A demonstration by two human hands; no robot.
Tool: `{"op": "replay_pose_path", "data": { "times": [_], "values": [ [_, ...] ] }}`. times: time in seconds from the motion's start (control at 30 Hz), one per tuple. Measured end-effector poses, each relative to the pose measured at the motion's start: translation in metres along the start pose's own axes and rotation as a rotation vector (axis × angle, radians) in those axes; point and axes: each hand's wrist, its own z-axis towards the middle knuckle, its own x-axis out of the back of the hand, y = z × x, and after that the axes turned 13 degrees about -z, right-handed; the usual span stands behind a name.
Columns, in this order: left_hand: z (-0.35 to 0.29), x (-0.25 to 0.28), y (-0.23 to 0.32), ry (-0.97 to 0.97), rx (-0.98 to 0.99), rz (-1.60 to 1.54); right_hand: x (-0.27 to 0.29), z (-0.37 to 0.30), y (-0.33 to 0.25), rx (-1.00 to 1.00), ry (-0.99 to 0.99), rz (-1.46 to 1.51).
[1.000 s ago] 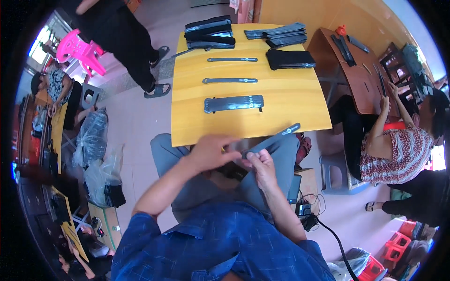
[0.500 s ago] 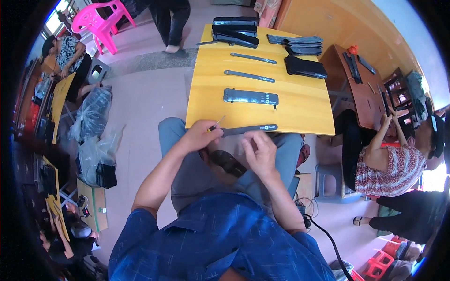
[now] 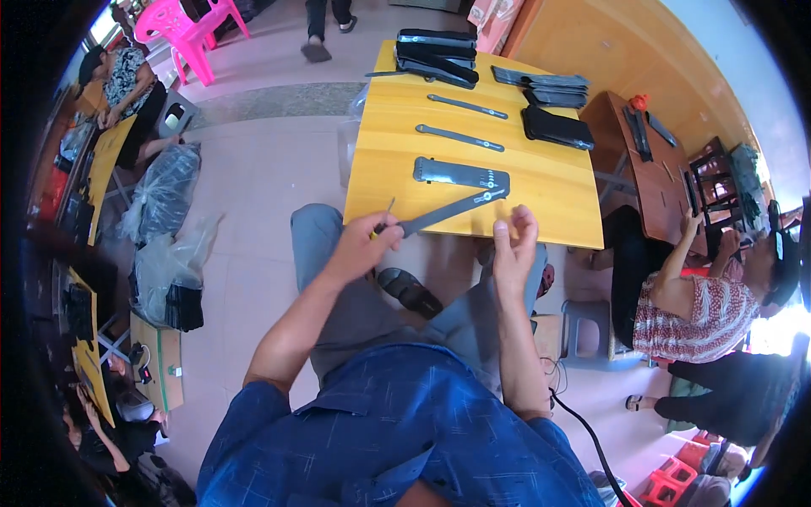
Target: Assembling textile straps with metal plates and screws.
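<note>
My left hand (image 3: 363, 243) grips one end of a long thin dark grey strip (image 3: 452, 210), which slants up to the right over the near edge of the yellow table (image 3: 541, 198). A thin pin-like piece sticks up from that hand. My right hand (image 3: 514, 247) hovers just below the strip's far end, fingers apart, holding nothing. A wider dark flat strip (image 3: 460, 175) lies on the table just beyond. I am seated, with grey trousers and a blue shirt.
Two thin strips (image 3: 460, 138) and stacks of dark flat parts (image 3: 439, 51) lie farther back on the table. A seated person in a patterned top (image 3: 693, 308) works at a brown table (image 3: 655, 173) on the right. Plastic bags (image 3: 165, 245) lie on the left floor, and a pink chair (image 3: 190, 25) stands beyond them.
My hands rose from my lap toward the table edge. The right hand let go of the strip and opened; the left hand still holds it, now slanting over the table.
</note>
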Motion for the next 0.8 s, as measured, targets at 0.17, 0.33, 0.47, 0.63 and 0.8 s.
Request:
{"op": "replay_pose_path", "data": {
  "times": [0.17, 0.33, 0.47, 0.63, 0.8],
  "values": [
    [-0.023, -0.056, -0.047, -0.07, -0.193, -0.061, -0.012, -0.018, -0.031, -0.513, -0.365, 0.614],
    [-0.04, -0.08, -0.051, -0.178, 0.007, -0.096, 0.001, -0.013, -0.029, -0.451, -0.576, 0.753],
    [-0.033, -0.049, -0.033, -0.134, 0.116, -0.154, 0.016, -0.013, -0.025, -0.343, -0.838, 0.471],
    [-0.012, -0.034, 0.001, 0.059, 0.037, -0.208, 0.022, -0.026, -0.02, -0.243, -1.054, 0.204],
    [-0.003, -0.041, 0.006, -0.054, -0.008, -0.162, 0.028, -0.026, -0.017, -0.252, -1.245, 0.186]
  ]
}}
